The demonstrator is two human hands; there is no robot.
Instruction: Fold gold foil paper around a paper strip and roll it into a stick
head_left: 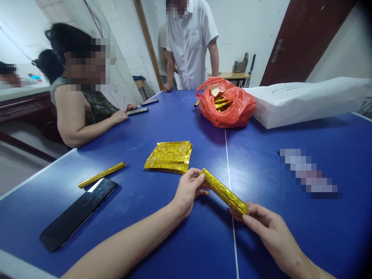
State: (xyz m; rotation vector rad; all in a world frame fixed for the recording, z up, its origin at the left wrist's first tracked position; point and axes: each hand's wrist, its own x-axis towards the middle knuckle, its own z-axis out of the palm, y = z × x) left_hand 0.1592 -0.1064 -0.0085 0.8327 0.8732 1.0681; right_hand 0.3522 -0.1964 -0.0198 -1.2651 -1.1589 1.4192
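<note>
A rolled tube of gold foil paper (225, 193) is held slantwise above the blue table, one end in each hand. My left hand (187, 192) pinches its upper left end between thumb and fingers. At the lower right end, my right hand (266, 223) grips it the same way. Just beyond my left hand lies a stack of shiny gold foil sheets (168, 155) with embossed patterns. Further left, another gold foil roll (101, 174) rests on the table against a black phone (78, 213).
A red plastic bag (228, 106) with gold foil pieces inside stands at the far middle, beside a long white box (305, 99). A blurred-out object (309, 171) lies on the right of the blue table (200, 244). One person sits at the left; another stands at the far edge.
</note>
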